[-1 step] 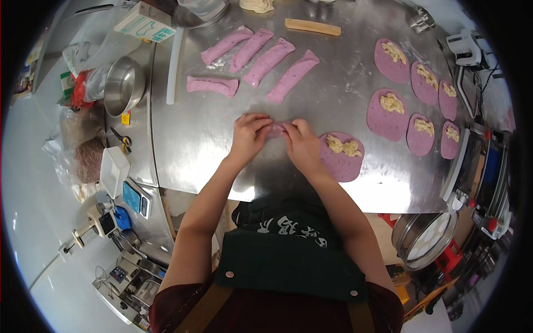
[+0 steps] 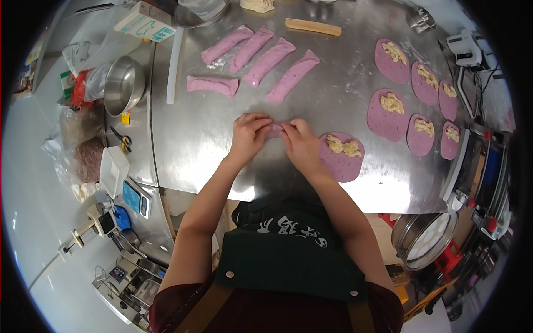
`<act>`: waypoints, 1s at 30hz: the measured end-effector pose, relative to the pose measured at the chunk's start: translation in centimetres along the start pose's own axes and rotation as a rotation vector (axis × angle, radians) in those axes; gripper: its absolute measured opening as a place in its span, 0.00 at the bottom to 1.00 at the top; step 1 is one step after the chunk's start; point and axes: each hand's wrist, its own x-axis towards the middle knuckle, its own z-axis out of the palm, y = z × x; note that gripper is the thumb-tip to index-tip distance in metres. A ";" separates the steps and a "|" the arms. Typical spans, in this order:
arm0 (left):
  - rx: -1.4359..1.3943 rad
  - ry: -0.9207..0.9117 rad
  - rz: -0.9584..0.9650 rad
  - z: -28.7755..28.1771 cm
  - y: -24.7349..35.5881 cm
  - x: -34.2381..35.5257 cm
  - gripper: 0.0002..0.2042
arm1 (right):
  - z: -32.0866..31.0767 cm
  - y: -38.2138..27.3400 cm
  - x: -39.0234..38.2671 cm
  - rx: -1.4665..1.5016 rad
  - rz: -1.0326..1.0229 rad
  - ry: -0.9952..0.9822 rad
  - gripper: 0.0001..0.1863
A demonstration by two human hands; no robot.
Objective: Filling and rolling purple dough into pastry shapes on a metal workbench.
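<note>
A piece of pink dough (image 2: pixel 274 131) lies between my two hands on the metal table, mostly covered by my fingers. My left hand (image 2: pixel 250 136) pinches its left end, and my right hand (image 2: pixel 300 141) grips the right end. Just right of my right hand lies a flat pink dough round (image 2: pixel 341 166) topped with a pale yellow filling (image 2: pixel 343 146). Beyond my hands are several rolled pink dough logs (image 2: pixel 268 62), one of them (image 2: pixel 212 85) lying crosswise at the left.
Several filled dough rounds (image 2: pixel 387 122) sit at the right of the steel table (image 2: pixel 216 147). A wooden strip (image 2: pixel 313 27) lies at the far side, a white rolling pin (image 2: pixel 175 66) at the left. Further left are a steel bowl (image 2: pixel 124 86), scissors (image 2: pixel 123 141) and a scale (image 2: pixel 136 197).
</note>
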 end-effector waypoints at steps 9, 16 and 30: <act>-0.069 0.065 -0.060 -0.5 -1.0 -0.6 0.08 | 0.6 0.5 0.7 0.061 -0.002 -0.043 0.08; -0.149 0.042 -0.158 -0.1 -0.9 -0.5 0.07 | 1.3 0.1 2.1 0.067 -0.023 -0.079 0.05; -0.163 0.148 -0.189 0.7 -1.6 -1.3 0.07 | 1.9 -0.1 3.1 0.025 -0.119 -0.164 0.04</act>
